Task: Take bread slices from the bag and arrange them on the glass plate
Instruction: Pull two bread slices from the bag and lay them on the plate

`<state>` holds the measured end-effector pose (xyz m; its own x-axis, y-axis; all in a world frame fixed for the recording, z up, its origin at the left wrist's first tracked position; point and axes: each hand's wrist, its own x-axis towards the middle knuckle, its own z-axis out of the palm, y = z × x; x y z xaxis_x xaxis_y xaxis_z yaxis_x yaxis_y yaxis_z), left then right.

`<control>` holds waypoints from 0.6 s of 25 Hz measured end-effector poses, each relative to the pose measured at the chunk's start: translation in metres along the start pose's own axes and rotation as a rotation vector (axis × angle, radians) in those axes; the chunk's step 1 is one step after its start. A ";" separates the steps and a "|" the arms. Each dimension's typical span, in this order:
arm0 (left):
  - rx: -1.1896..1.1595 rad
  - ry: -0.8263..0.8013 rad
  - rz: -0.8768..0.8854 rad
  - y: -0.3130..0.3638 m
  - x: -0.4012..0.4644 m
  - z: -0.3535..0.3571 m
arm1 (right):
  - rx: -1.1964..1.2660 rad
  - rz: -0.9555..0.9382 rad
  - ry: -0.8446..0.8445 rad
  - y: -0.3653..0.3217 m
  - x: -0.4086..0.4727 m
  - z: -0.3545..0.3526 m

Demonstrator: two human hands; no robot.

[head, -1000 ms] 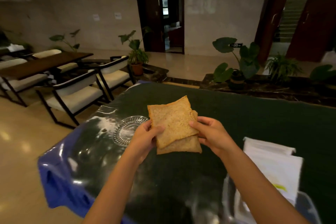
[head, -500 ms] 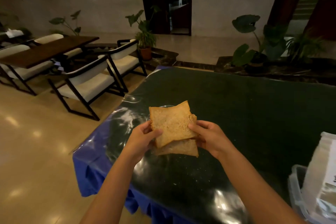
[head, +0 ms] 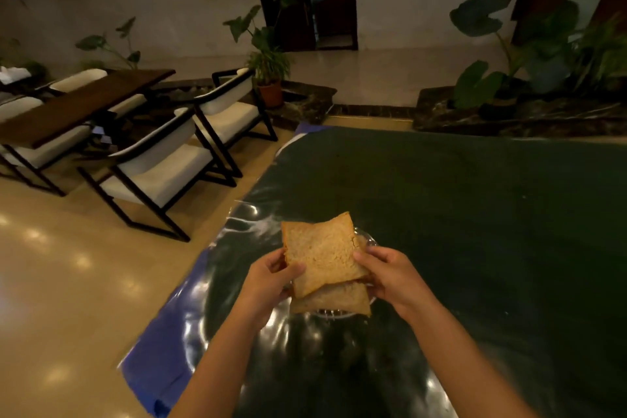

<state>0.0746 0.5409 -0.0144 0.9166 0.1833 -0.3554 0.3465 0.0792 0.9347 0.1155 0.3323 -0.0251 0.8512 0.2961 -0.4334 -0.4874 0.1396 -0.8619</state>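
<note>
Two brown bread slices are held together over the table, the top slice (head: 322, 256) skewed over the lower slice (head: 334, 300). My left hand (head: 269, 278) pinches their left edge and my right hand (head: 390, 273) pinches the right edge. The glass plate (head: 368, 241) lies directly beneath the bread; only bits of its ribbed rim show beside and below the slices. The bread bag is out of view.
The table (head: 475, 214) has a dark green top under clear plastic and a blue cloth edge (head: 163, 349) at the left. White-cushioned chairs (head: 159, 173) and a wooden table (head: 78, 105) stand on the shiny floor to the left. Potted plants line the far side.
Both hands carried the two slices left until they hang over the glass plate. My view swung left, so the bag and clear tub at the right dropped out of sight.
</note>
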 end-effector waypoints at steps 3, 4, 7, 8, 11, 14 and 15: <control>0.036 -0.026 -0.066 -0.011 0.046 0.006 | -0.022 0.006 0.112 0.014 0.039 -0.005; 0.051 -0.030 -0.079 -0.015 0.063 0.008 | -0.027 0.004 0.150 0.019 0.053 -0.008; 0.089 -0.040 -0.080 -0.026 0.126 0.017 | -0.004 -0.007 0.265 0.031 0.102 -0.014; 0.104 -0.041 -0.075 -0.031 0.146 0.018 | 0.008 -0.007 0.306 0.035 0.118 -0.015; 0.159 -0.083 -0.063 -0.046 0.203 0.024 | 0.002 -0.039 0.449 0.045 0.163 -0.019; 0.199 -0.122 -0.043 -0.060 0.246 0.031 | -0.078 -0.065 0.562 0.054 0.195 -0.025; 0.210 -0.137 -0.036 -0.065 0.257 0.032 | -0.125 -0.071 0.590 0.058 0.203 -0.026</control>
<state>0.2942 0.5510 -0.1657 0.9165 0.0487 -0.3969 0.3999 -0.1242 0.9081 0.2653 0.3758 -0.1696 0.8626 -0.2887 -0.4154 -0.4290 0.0175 -0.9031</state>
